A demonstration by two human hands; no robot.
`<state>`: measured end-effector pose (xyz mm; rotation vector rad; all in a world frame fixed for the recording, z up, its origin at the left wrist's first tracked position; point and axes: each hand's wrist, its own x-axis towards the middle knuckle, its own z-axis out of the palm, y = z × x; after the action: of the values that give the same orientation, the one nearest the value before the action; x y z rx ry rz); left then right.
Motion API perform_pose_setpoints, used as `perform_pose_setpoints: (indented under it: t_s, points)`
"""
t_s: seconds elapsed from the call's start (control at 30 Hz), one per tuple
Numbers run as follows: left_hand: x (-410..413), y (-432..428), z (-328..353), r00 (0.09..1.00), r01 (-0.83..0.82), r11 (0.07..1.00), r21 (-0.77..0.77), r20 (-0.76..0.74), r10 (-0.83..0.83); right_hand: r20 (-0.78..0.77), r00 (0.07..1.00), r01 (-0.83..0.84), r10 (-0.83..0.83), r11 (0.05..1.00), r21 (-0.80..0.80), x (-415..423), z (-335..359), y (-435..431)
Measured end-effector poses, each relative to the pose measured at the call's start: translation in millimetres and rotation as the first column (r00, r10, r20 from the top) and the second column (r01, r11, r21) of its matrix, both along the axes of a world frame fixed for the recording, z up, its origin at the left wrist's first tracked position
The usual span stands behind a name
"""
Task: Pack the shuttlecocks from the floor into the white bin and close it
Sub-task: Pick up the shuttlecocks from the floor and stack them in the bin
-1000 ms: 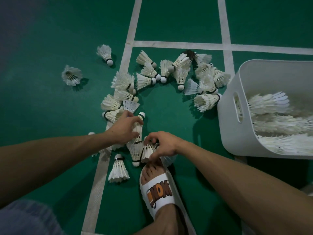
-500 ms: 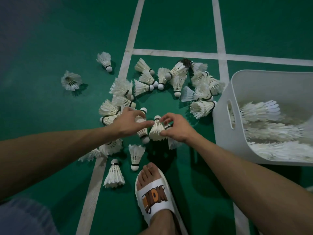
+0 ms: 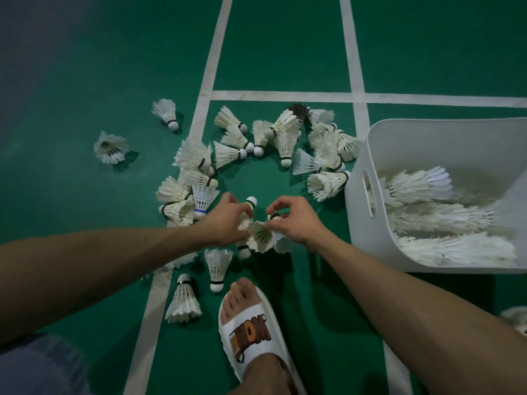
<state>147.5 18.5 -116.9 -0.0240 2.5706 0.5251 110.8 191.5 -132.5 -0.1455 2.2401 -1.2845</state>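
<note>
GRIP: a white feathered shuttlecock with a cork tip [image 3: 250, 202] is gripped in the curled left hand [image 3: 225, 223]; a second feathered shuttlecock [image 3: 260, 238] is pinched by the right hand [image 3: 296, 223], the two touching | FLOOR: loose white shuttlecocks [image 3: 236, 138] are scattered in an arc on the green court floor [image 3: 285, 52] | BIN: a white plastic bin [image 3: 356, 223] is set open at right, stacked shuttlecocks [image 3: 442, 218] laid inside

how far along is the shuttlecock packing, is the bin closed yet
Partly done: stacked shuttlecocks already lie in the white bin. In hand: left hand and right hand both grip the held shuttlecocks, seemingly nesting them. Left: many loose shuttlecocks lie on the floor; the bin is open, no lid visible.
</note>
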Motion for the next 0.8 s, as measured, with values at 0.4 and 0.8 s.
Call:
perform_pose_setpoints:
  t_s: [0.4, 0.8]
  points:
    - [-35.3, -0.7, 18.8, 0.985, -0.053, 0.998, 0.042, -0.160, 0.059, 0.004, 1.000, 0.007, -0.007, 0.996, -0.090, -23.1, 28.1, 17.1]
    - [-111.5, 28.1, 146.4, 0.926, 0.017, 0.989, 0.148, -0.377, 0.040, -0.287, 0.958, 0.009, -0.026, 0.998, -0.063, -86.4, 162.7, 96.5]
